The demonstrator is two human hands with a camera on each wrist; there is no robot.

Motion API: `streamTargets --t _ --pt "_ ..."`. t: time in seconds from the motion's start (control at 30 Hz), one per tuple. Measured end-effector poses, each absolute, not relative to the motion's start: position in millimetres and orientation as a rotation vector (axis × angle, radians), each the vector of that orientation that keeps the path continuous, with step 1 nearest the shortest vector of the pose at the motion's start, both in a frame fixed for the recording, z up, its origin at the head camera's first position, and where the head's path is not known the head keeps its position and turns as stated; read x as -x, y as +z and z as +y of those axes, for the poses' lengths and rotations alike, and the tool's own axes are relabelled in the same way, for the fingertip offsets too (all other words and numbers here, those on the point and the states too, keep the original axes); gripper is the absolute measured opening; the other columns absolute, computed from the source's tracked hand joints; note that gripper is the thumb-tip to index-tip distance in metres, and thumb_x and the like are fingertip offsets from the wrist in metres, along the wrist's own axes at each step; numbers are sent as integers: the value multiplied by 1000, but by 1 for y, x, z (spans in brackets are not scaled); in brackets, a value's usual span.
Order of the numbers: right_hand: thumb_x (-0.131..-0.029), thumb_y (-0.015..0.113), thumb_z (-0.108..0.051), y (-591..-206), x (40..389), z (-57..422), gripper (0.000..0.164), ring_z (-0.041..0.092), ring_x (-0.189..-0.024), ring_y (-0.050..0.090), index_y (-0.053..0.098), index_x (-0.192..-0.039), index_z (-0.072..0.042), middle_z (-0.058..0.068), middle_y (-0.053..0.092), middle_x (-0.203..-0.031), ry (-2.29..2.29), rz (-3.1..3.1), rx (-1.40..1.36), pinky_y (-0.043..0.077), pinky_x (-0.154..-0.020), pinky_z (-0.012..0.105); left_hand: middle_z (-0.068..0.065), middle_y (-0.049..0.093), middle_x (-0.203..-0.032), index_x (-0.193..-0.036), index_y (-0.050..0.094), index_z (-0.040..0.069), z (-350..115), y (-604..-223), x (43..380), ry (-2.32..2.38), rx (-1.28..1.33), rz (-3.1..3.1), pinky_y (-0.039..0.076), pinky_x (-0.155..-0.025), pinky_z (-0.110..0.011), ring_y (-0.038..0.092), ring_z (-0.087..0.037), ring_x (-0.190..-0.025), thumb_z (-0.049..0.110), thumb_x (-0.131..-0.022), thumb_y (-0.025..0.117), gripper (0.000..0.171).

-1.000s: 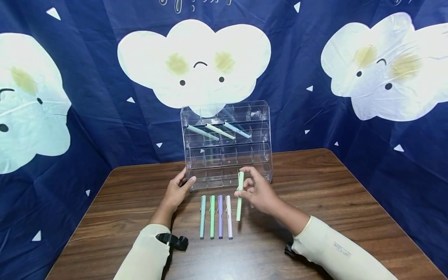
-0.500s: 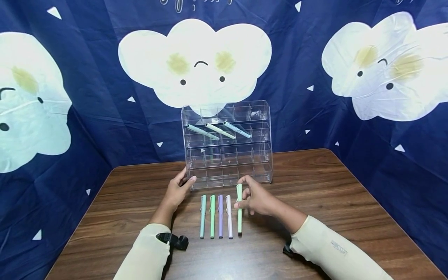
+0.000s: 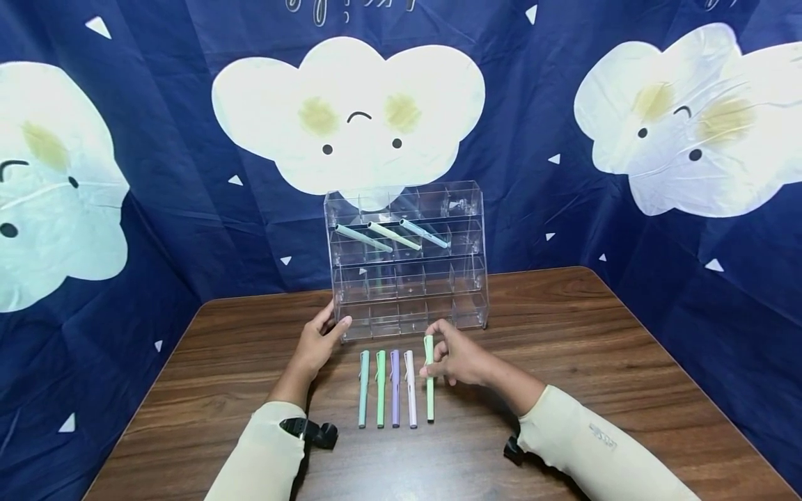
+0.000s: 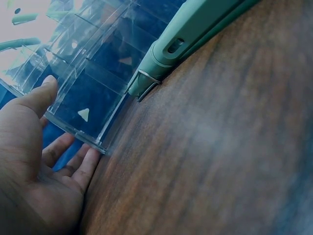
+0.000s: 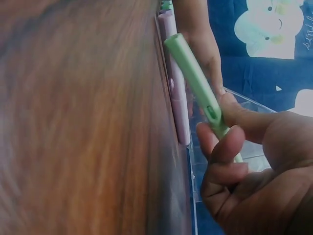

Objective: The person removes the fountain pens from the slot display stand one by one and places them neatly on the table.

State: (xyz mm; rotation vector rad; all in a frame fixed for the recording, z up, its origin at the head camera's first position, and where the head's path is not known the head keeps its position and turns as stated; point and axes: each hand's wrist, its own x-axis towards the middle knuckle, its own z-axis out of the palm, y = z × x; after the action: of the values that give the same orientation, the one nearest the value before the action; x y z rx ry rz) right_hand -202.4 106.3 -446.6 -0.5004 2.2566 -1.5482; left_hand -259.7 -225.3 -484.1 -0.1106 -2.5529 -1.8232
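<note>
Fingers (image 5: 229, 144) of the right hand (image 3: 462, 358) pinch the pale green pen (image 3: 430, 403) by its clip end, at the right of the pen row, nearest the pale lilac pen (image 3: 411, 396). It looks light, stiff and slightly slippery; the mid-barrel should give a steadier hold. The left hand (image 3: 316, 349) grips the clear rack (image 3: 410, 297) at a lower corner. Fingers partly cover the pen's upper end; whether its lower tip touches the table (image 3: 532, 313) is unclear.

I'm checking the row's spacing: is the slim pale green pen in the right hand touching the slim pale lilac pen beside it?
Apart: the head view shows brown wooden tabletop between the pale green pen and the pale lilac pen.
</note>
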Motion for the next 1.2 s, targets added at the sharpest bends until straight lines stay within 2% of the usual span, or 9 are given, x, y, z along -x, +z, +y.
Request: streamTargets --t 0.33,0.6,1.2 --pt "-93 84 -2 -458 204 105 62 14 -54 53 41 -138 1 3 61 -76 -1499 2253 550 48 -52 25 -24 40 -173 -174 31 23 -223 -484 260 -1816 123 -2529 42 -125 -58 46 -43 -157 36 -110 69 76" --pt "-94 86 -7 -461 205 107 66 12 -51 47 43 -144 1 0 60 -72 -1454 2265 527 41 -51 23 -25 39 -174 -174 30 22 -224 -484 259 -1830 130 -2530 42 -125 -58 45 -44 -158 37 -110 69 77" --pt "-93 87 -7 -471 208 105 68 11 -45 49 48 -147 7 0 61 -68 -1490 2238 461 43 -46 24 -24 39 -174 -175 29 24 -224 -482 258 -1807 115 -2555 42 -126 -58 45 -43 -158 39 -110 68 78"
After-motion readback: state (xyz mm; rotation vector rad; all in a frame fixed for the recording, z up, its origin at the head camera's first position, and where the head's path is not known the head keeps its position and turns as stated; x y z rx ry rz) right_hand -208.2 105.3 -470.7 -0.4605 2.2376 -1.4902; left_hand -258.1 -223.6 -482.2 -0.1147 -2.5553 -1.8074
